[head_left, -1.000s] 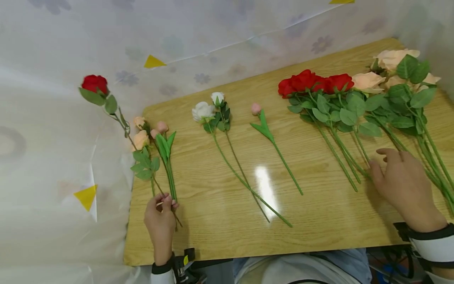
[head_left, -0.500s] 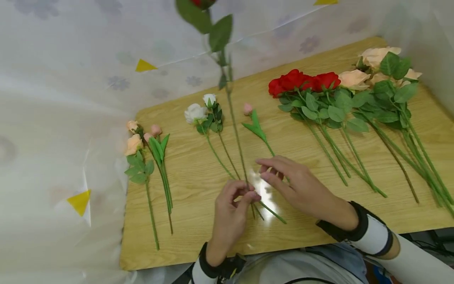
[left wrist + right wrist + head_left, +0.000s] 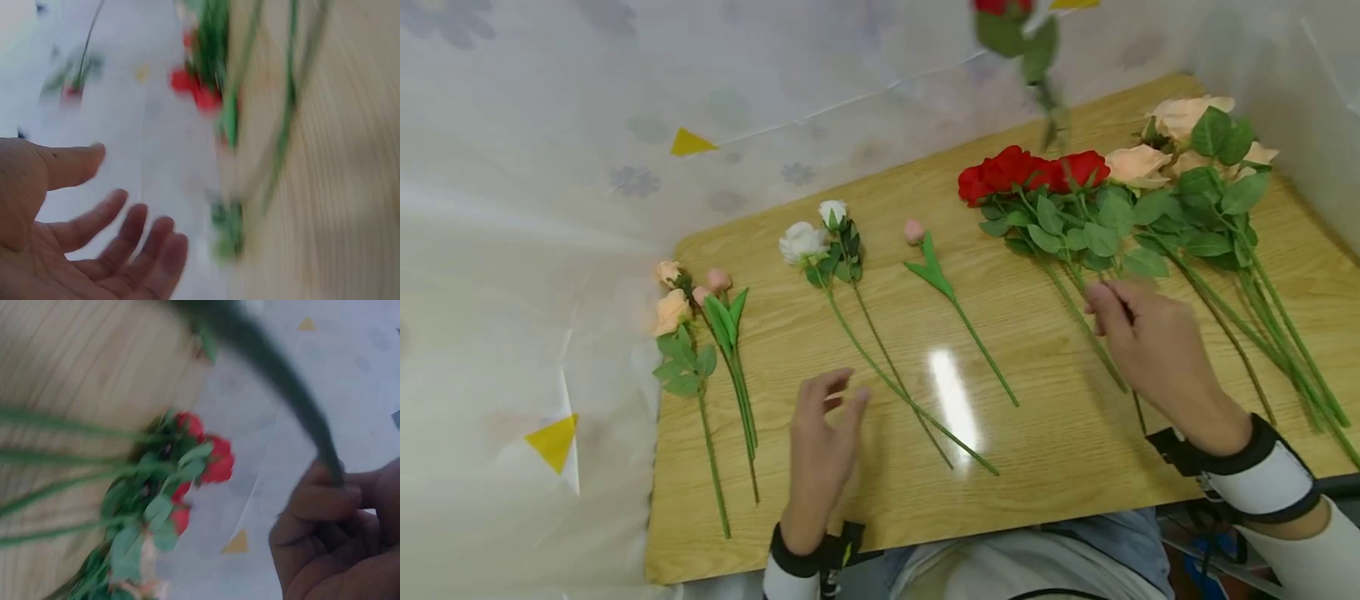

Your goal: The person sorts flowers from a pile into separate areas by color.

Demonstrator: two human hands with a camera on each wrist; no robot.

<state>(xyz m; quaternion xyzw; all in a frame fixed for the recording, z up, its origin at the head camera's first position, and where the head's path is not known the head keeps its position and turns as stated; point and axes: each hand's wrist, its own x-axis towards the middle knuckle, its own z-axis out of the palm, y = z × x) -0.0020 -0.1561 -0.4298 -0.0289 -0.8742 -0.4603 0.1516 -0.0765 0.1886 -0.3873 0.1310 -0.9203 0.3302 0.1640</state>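
Observation:
My right hand (image 3: 1161, 354) pinches the stem of a single red rose (image 3: 1037, 52) between thumb and fingers. The rose stands up above the table, and its bloom is cut off by the top of the head view. In the right wrist view its stem (image 3: 284, 381) runs blurred out of the pinch. Below and behind it lie several red roses (image 3: 1011, 171) with leafy green stems. My left hand (image 3: 822, 446) is over the table's front left part, fingers apart and holding nothing. Near it, two white roses (image 3: 803, 243) lie with crossed stems.
A pink tulip (image 3: 931, 271) lies mid-table. On the left are peach roses (image 3: 672, 312) and pink tulips (image 3: 722, 312). Several large peach roses (image 3: 1138, 167) lie at the right. Pale sheeting (image 3: 595, 275) hangs behind and left of the wooden table (image 3: 880, 517).
The red rose has been carried from the left side to the right, passing from my left hand to my right. My left hand has let go and moved back leftward.

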